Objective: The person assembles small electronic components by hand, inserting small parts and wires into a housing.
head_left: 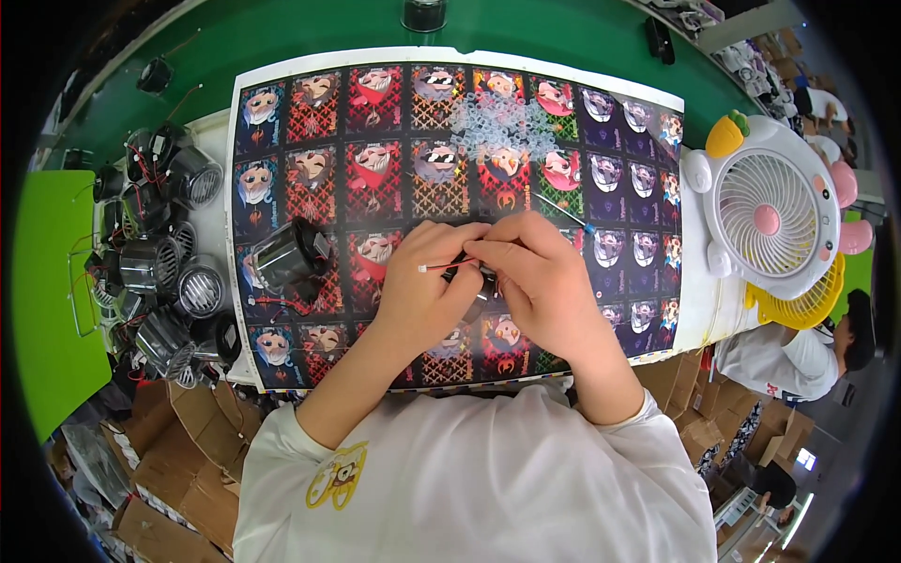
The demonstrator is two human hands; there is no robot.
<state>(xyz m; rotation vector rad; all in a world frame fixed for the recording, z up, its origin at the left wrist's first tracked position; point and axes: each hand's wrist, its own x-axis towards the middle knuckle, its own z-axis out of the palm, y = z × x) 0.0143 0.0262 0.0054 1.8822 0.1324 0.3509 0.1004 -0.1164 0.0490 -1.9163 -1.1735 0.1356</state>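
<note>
My left hand (427, 279) and my right hand (542, 281) meet over the middle of the printed sheet, fingers closed around a small dark cylindrical housing (485, 293). Most of that housing is hidden by my fingers. A thin red and black wire lead (441, 266) runs out leftward across my left hand and ends in a white plug (423, 269). My right thumb and forefinger pinch at the wire's inner end, where details are too small to make out. Left of my hands, another dark clear-walled cylindrical housing (286, 258) lies on its side with its wires trailing.
Many small clear plastic pieces (507, 127) are heaped on the sheet (319, 192). A blue-handled screwdriver (587, 228) lies beyond my right hand. Similar housings (150, 265) pile up at the left. A white animal-shaped fan (765, 202) stands right, cardboard boxes (188, 488) below.
</note>
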